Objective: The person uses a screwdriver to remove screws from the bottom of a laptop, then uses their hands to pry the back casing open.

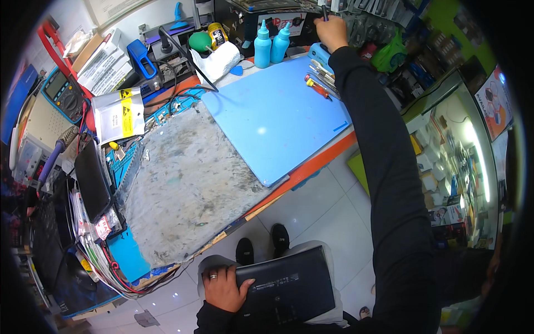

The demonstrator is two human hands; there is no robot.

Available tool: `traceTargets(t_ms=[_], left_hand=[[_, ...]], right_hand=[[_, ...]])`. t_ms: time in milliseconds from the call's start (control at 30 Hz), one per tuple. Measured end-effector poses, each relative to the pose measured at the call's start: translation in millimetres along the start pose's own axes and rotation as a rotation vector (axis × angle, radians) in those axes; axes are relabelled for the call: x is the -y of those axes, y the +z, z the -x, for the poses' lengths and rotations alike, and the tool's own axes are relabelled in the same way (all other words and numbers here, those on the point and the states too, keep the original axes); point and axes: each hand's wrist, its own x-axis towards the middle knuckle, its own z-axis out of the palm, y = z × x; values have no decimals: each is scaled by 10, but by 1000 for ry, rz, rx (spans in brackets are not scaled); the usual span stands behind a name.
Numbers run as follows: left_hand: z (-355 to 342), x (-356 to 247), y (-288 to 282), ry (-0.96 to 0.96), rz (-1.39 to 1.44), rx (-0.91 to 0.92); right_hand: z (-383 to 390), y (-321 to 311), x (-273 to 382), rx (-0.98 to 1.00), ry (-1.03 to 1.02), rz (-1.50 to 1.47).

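Observation:
A black laptop (286, 284) lies across my lap with its underside up. My left hand (225, 286) grips its left edge, fingers curled at the rim and thumb along the bottom cover. My right arm stretches to the far right of the bench. There my right hand (332, 33) is closed, and a dark slender pen-like tool (325, 12) sticks up from the fingers; its lower part is hidden. Just below that hand sits a blue holder (320, 55), with several screwdrivers and tweezers (321, 78) beside it on the blue mat (272, 117).
Two light-blue squeeze bottles (262, 45) stand behind the mat. A worn grey mat (189, 178) covers the bench's left part. A phone-like black slab (92, 181), cables (105, 267) and a multimeter (62, 94) crowd the left. A lit glass showcase (456, 161) stands at right.

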Motion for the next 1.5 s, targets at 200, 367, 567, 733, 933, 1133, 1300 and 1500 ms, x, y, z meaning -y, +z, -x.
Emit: traceTargets(t_ms=[200, 367, 567, 733, 933, 1133, 1300, 1500], left_hand=[[7, 1, 23, 8, 2, -7], [4, 14, 67, 1, 13, -33], [14, 26, 83, -2, 19, -29], [-1, 10, 64, -1, 21, -42], [4, 9, 15, -8, 9, 13], [11, 39, 74, -10, 20, -24], [25, 54, 95, -4, 11, -36], [12, 39, 79, 3, 8, -38]], right_hand=[[-87, 125, -65, 2, -70, 130], [-122, 185, -143, 32, -41, 100], [-2, -40, -100, 328, 392, -652], [66, -145, -17, 332, 342, -524], [11, 16, -50, 145, 258, -389], [17, 8, -93, 8, 76, -173], [-32, 9, -44, -35, -69, 50], [-58, 32, -11, 20, 4, 126]])
